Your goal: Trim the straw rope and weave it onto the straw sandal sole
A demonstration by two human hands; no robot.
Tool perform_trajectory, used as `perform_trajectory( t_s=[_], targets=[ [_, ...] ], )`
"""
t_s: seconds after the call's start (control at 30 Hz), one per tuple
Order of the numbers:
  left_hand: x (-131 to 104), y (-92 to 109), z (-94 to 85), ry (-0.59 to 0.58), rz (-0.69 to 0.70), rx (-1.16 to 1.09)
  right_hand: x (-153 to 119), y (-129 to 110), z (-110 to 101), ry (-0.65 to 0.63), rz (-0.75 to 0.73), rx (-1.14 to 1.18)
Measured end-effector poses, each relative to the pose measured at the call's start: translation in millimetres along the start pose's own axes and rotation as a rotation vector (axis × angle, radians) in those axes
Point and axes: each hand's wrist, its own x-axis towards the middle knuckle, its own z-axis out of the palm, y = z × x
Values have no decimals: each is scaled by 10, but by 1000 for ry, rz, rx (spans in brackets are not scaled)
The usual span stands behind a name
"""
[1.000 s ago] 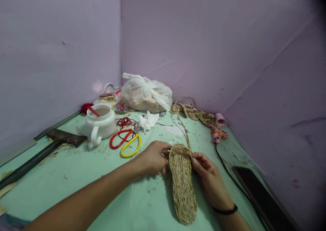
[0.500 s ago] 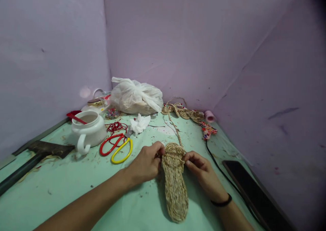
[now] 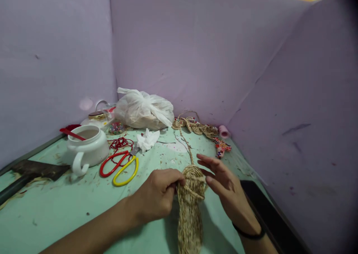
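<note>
A long woven straw sole (image 3: pixel 190 220) lies on the green tabletop, its rounded far end between my hands and its near end cut off by the frame's bottom. At the left edge of that far end, my left hand (image 3: pixel 160 192) is closed in a pinch on a straw cord (image 3: pixel 194 192), which slants loosely across the sole to its right edge. My right hand (image 3: pixel 223 185) hovers at the right side, fingers apart; whether a fingertip touches the sole is unclear. A thin twisted strand (image 3: pixel 187 144) runs from the sole's tip toward the back.
Left of my hands lie red-and-yellow-handled scissors (image 3: pixel 123 168), red cord (image 3: pixel 121 144), a white pot (image 3: pixel 93 149) and a dark hammer-like tool (image 3: pixel 39 169). A plastic bag (image 3: pixel 145 110), crumpled tissue (image 3: pixel 147 139) and beaded straw pieces (image 3: pixel 195 126) are farther back. A black phone-like slab (image 3: pixel 268 213) lies right.
My right hand has left its pinch at the sole's right edge and spread its fingers. The cord across the sole now hangs looser and slants. The view has shifted slightly.
</note>
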Motion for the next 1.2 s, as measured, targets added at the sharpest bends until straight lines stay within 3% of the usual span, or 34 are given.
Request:
perform_trajectory(
  t_s=[0.07,0.23,0.47,0.6,0.7,0.87,1.0,1.2],
  targets=[
    [2,67,-23,-7,0,3,18,-123,40,-105,-33,-4],
    [3,153,-108,-66,-96,-110,33,-245,132,-215,-61,-113],
    [-3,157,-96,-70,-185,-278,9,-174,245,-177,-33,-296],
    [-11,130,-56,-102,-344,-455,-54,-122,267,-156,-85,-382],
    [-55,146,-89,-115,-418,-408,-145,-75,318,-179,-113,-378],
    [-176,114,-156,-193,-330,-139,-267,23,453,-264,-110,-283],
    [-245,0,-132,-237,-324,-16,-327,109,519,-237,-99,-300],
    [-291,-22,-121,-376,-53,196,-423,175,547,-220,-111,-338]
  ],
)
